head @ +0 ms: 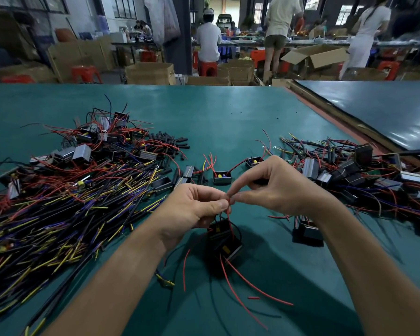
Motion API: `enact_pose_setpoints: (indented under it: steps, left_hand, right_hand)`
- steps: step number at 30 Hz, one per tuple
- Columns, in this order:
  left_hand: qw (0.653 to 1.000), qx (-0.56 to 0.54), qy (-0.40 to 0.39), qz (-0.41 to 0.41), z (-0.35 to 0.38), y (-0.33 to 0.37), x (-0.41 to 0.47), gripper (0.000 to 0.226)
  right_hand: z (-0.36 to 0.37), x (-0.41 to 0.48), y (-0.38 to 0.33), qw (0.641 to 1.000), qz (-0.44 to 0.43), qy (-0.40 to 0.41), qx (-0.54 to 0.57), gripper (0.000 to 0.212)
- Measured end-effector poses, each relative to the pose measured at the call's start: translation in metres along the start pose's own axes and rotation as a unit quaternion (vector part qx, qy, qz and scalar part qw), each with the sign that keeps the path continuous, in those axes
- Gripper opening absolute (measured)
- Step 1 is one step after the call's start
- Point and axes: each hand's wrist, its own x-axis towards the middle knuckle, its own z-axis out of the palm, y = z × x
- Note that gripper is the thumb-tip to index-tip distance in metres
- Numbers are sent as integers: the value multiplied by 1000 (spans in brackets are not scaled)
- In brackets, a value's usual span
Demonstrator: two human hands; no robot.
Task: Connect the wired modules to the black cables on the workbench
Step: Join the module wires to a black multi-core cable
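A small black wired module with red leads hangs below my two hands over the green workbench. My left hand pinches one of its red wires between thumb and fingers. Meeting it fingertip to fingertip, my right hand pinches the same wire end and grips a short black piece in its palm. A large heap of black cables with yellow, blue and red cores lies to the left.
Loose modules and short black sleeves lie in the middle behind my hands. A second pile of modules and wires fills the right. One black module sits by my right wrist. People work at benches beyond the table.
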Motion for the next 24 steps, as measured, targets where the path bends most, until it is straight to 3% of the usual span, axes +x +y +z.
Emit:
enact_pose_setpoints:
  steps: [9, 11, 13, 15, 17, 20, 24]
  left_hand:
    - [992, 88, 64, 66, 7, -3, -2, 16]
    - [966, 198, 107, 127, 10, -7, -2, 14]
    - [917, 308, 137, 216, 15, -11, -4, 7]
    - [890, 343, 142, 266, 17, -12, -6, 7]
    - [914, 304, 141, 230, 15, -10, -4, 12]
    - [967, 172, 121, 146, 10, -5, 0, 20]
    - [993, 64, 70, 70, 7, -1, -2, 18]
  right_hand:
    - [1, -3, -7, 992, 76, -72, -71, 18]
    - [-2, -5, -8, 985, 105, -98, -99, 20]
    - [-6, -6, -8, 977, 148, -121, -95, 21]
    - [-6, -6, -6, 973, 193, -122, -45, 21]
    - [-6, -6, -3, 978, 188, -89, -11, 18]
    - [-7, -4, -1, 992, 108, -59, 8, 11]
    - [-7, -3, 1, 999, 36, -37, -8, 12]
